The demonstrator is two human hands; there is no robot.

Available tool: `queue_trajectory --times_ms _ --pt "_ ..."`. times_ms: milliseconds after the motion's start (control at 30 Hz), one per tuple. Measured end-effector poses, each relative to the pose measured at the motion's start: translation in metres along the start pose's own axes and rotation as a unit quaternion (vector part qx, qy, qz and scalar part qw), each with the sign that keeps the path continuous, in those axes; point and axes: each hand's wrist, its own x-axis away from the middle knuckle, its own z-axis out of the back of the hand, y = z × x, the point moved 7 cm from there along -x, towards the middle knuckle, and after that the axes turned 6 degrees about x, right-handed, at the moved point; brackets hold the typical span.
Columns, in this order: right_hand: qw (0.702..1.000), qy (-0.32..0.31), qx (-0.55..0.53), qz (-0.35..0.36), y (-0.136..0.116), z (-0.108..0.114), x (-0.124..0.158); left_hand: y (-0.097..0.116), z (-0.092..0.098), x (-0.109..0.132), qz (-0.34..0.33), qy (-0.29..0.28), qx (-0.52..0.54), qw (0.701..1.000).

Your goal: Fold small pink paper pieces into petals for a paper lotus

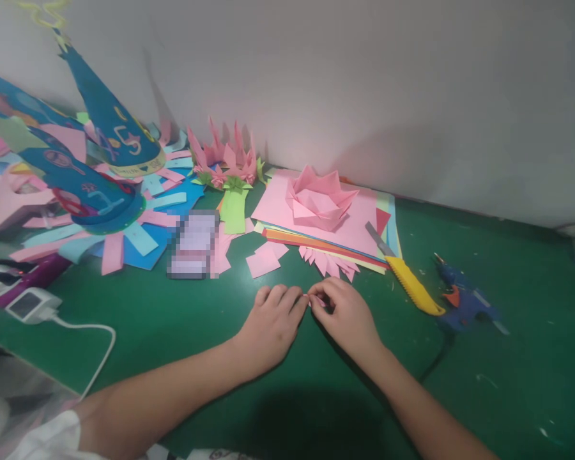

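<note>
Both hands meet just above the green table, near its middle. A small pink paper piece sits pinched in the fingers of my right hand. My left hand has its thumb and forefinger closed at the left tip of that same paper; its other fingers are curled. Most of the paper is hidden by the fingers. Just beyond the hands lie pink paper squares and a fan of pointed pink folded pieces. Behind these, a pink folded paper flower rests on a stack of coloured paper.
A yellow craft knife, blade out, and a blue glue gun lie at right. A blurred phone, a pink paper crown and blue cone hats stand left. A white cable crosses the left side.
</note>
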Motion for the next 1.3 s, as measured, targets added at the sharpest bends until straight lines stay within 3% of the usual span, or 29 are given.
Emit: queue_trajectory --times_ms 267,567,1300 --pt "0.999 -0.039 -0.007 0.014 0.002 -0.002 -0.001 -0.004 0.003 -0.003 0.002 -0.015 0.008 1.000" --pt "0.992 -0.090 -0.005 0.089 0.002 -0.005 0.002 -0.007 0.006 -0.003 0.009 0.002 0.030 0.999" --pt "0.987 -0.093 0.048 0.122 -0.004 -0.005 0.003 -0.011 0.011 -0.002 0.017 0.055 0.057 0.997"
